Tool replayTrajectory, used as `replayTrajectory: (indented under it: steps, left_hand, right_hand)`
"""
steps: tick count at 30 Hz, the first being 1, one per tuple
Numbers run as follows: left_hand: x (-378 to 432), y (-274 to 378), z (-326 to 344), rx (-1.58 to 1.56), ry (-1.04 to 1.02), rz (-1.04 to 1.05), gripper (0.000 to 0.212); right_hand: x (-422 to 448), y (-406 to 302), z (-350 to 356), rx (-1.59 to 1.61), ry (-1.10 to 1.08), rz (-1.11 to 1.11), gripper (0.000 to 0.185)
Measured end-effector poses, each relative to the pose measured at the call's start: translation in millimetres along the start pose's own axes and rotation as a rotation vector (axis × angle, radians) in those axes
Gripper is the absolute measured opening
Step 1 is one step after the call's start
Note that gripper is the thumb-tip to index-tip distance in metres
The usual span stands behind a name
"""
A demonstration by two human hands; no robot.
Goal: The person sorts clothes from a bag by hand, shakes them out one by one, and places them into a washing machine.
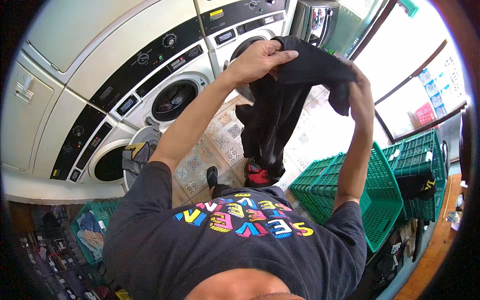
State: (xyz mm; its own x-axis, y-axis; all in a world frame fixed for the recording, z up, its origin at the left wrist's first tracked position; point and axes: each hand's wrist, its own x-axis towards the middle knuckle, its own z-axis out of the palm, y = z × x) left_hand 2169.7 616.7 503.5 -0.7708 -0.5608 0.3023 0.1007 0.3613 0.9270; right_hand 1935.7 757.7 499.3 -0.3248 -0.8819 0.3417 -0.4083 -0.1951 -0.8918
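Both arms are raised in front of me, stretching the upper part of a black garment [277,112] between my hands. My left hand [262,58] pinches its upper left edge, thumb lying along the cloth. At its upper right, my right hand [360,93] grips another part, its fingers partly hidden by the fabric. The rest hangs in loose folds over the floor. Below it shows a red and black item [258,174], whose kind I cannot tell. Whether it is joined to the black garment is unclear.
Front-loading Maytag machines [174,99] line the left side. A grey and yellow garment [138,155] hangs over an open machine door [131,174]. Green plastic baskets [378,210] stand at right; another basket [103,213] at lower left holds clothes. Patterned tiles [195,163] cover the floor.
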Motion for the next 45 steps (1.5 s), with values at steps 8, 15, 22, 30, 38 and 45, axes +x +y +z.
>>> replayTrajectory:
  steps: [8,15,22,30,38,45]
  left_hand:
    - [-5,23,10,-0.045,0.148,0.140,0.036]
    - [2,45,16,-0.336,0.067,0.275,0.028]
    - [22,47,38,0.079,0.061,0.246,0.041]
    - [17,48,3,0.621,-0.466,0.019,0.050]
    - [-67,-55,-9,0.360,0.007,-0.215,0.041]
    - [-75,-60,10,0.157,0.134,-0.072,0.032]
  right_hand:
    - [16,-39,29,-0.100,0.295,-0.210,0.027]
    - [-49,8,97,0.034,0.245,-0.240,0.015]
    - [-32,29,169,-0.636,-0.086,-0.037,0.048]
    - [-22,40,169,0.181,-0.283,0.506,0.048]
    - [-35,38,136,0.971,-0.083,0.456,0.044]
    - [-47,30,134,0.890,0.092,0.381,0.050]
